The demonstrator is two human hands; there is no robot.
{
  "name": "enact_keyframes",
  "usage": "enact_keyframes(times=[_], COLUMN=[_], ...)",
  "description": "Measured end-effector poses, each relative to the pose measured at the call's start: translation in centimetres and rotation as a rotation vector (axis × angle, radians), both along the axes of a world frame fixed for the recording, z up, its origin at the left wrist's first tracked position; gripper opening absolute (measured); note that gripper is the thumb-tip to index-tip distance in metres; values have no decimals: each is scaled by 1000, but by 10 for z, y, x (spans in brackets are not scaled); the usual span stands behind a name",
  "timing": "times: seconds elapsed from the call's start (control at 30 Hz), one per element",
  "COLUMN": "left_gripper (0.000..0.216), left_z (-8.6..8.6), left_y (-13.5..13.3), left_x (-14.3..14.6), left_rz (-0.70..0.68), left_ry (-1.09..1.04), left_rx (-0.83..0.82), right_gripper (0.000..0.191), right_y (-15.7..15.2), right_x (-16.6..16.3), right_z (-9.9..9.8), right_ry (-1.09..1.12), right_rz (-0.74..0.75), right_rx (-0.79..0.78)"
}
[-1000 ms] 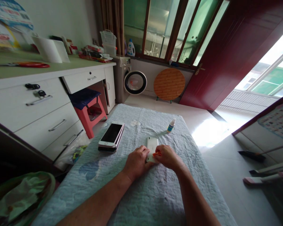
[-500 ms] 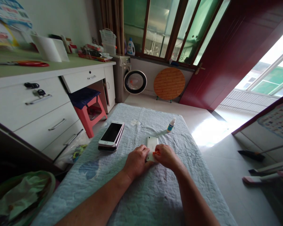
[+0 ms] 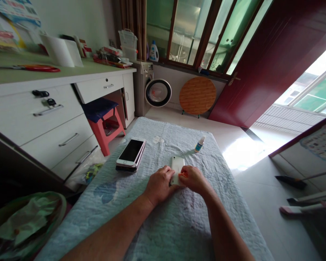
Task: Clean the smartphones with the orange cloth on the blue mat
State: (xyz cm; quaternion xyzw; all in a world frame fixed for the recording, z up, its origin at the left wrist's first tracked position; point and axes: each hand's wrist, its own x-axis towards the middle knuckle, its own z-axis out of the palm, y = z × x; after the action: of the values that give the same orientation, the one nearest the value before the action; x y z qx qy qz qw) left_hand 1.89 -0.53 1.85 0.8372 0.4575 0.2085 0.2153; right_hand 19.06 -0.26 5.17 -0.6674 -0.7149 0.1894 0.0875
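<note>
A white phone lies back side up on the cloth-covered table, its camera end pointing away from me. My left hand grips its left edge, with the thumb along the near end. My right hand is closed in a pinch around a small orange cloth, pressed against the right side of the phone's back. Most of the orange cloth is hidden in the fingers. To the left sits a stack of phones, the top one white with a dark screen. Beyond my right hand stands a small spray bottle.
On the left is a white desk with drawers, scissors and a paper roll on top. A red stool is tucked beside it. A bin stands at the lower left. A washing machine has its door open.
The whole view has shifted slightly. My left hand still grips the phone, and the right hand with the orange cloth remains on its back, with little visible movement.
</note>
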Motion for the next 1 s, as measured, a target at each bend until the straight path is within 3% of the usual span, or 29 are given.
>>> enact_keyframes(times=[0.33, 0.63, 1.0], left_gripper=[35, 37, 36], left_z=[-1, -5, 1], left_y=[0, 1, 0], left_x=[0, 1, 1], left_rz=[2, 1, 8], left_ry=[-3, -4, 23], left_rx=[11, 31, 14], right_gripper=[15, 12, 14], right_y=[-1, -3, 15], right_x=[-1, -4, 2], right_z=[0, -6, -29], right_ry=[0, 76, 115], right_rz=[-13, 204, -16], right_rx=[7, 40, 294])
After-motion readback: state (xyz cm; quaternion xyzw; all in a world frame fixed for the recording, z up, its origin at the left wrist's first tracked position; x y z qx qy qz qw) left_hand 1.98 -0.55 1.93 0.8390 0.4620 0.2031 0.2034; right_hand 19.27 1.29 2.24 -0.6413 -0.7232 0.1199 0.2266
